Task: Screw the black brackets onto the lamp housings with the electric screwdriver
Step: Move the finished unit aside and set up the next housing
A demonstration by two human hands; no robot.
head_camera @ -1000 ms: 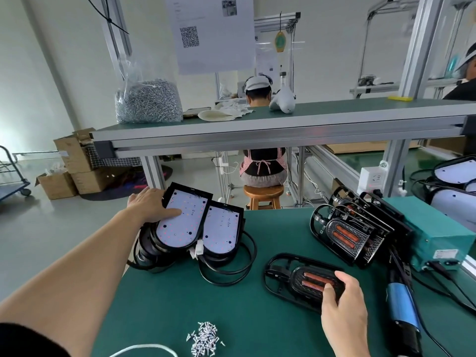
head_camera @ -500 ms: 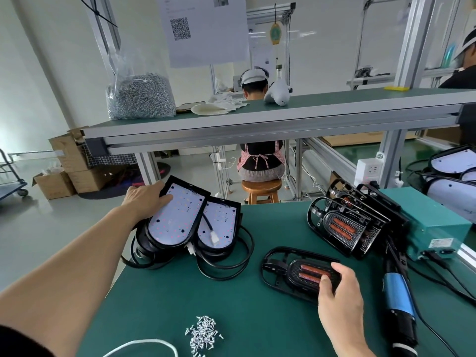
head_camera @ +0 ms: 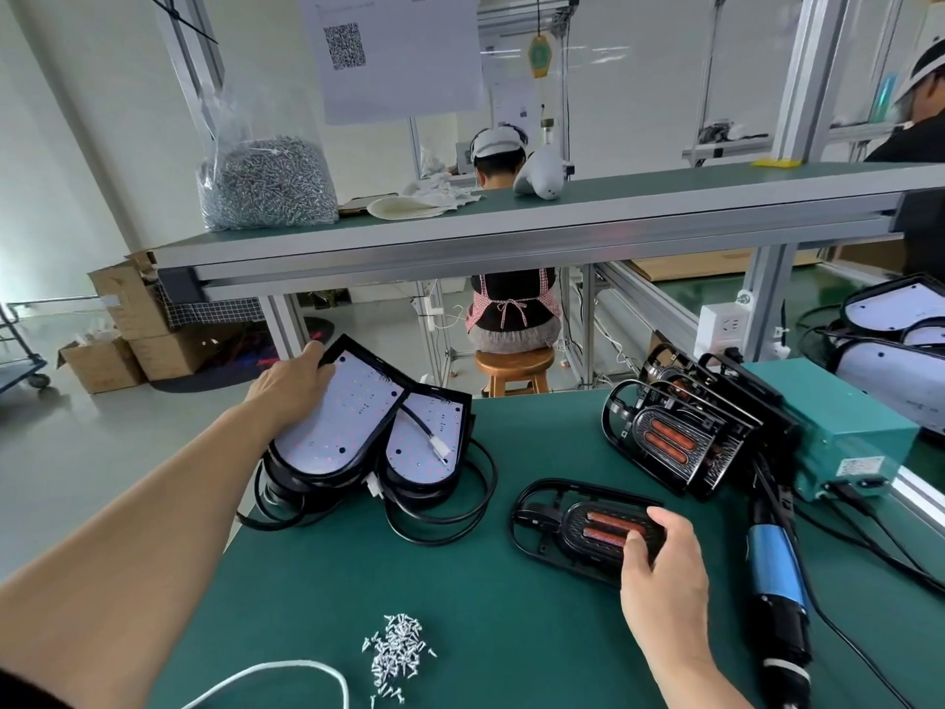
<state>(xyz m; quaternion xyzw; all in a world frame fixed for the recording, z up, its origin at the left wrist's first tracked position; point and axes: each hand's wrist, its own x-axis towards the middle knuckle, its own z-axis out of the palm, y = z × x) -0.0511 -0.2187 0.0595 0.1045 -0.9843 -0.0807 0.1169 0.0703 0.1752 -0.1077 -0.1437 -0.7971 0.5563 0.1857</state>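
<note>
Gripping the left lamp housing (head_camera: 340, 427) at its far corner with the left hand (head_camera: 294, 383), thumb laid across the white face, fingers wrapped round the black rim. Tipped up more steeply than a second ago, when held flatter under spread fingertips; near edge now lapping over the second lamp housing (head_camera: 427, 437) just beside. Resting, both, on coiled black cables at the far left of the green table (head_camera: 511, 631). Draped across that second white face now, a black lead ending in a white plug (head_camera: 440, 446), tucked between the two housings before. Clamping the near right end of the black bracket (head_camera: 578, 529) with the right hand (head_camera: 665, 565), thumb and forefinger on top, much as half a second back; probably hooking the other fingers under the edge, though hidden. Lying flat mid-table, well apart from the housings. Leaning against a teal box (head_camera: 838, 422) at the far right, a stack of brackets (head_camera: 670, 437). Lying untouched just right of the right hand, the electric screwdriver (head_camera: 774, 570). Heaped near the front edge, loose screws (head_camera: 396, 649).
</note>
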